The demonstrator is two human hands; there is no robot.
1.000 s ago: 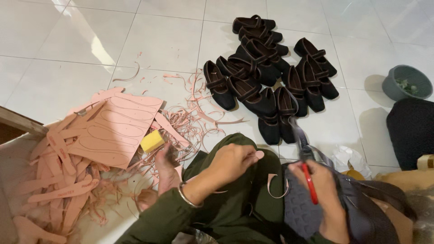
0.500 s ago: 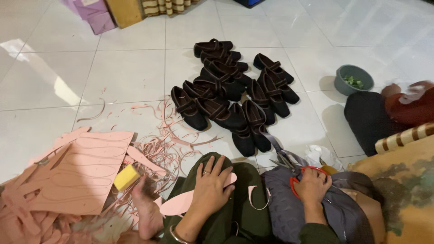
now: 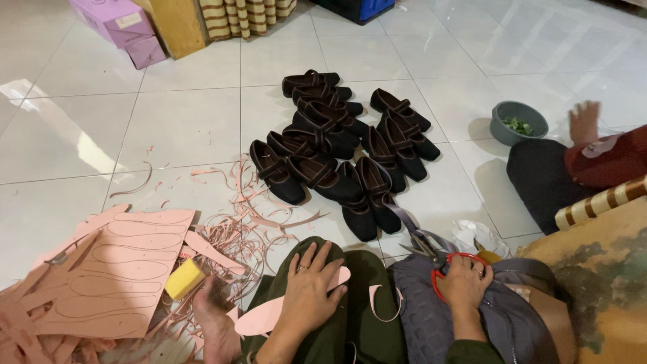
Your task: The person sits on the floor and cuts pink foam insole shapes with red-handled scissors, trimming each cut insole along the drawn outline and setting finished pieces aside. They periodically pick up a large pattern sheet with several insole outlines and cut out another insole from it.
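Purple boxes newly in view.

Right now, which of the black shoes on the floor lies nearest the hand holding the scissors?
The black shoe at the front right of the pile, its toe pointing toward the right hand gripping the red-handled scissors; all other shoes lie farther back or left.

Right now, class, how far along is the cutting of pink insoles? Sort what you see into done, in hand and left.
Done: trimmings litter the floor, and one sheet's traced outlines are cut out. In hand: the left hand rests on a cut pink insole; the right hand holds red scissors. Left: the dark shoes lie apart; whether they hold insoles cannot be told.
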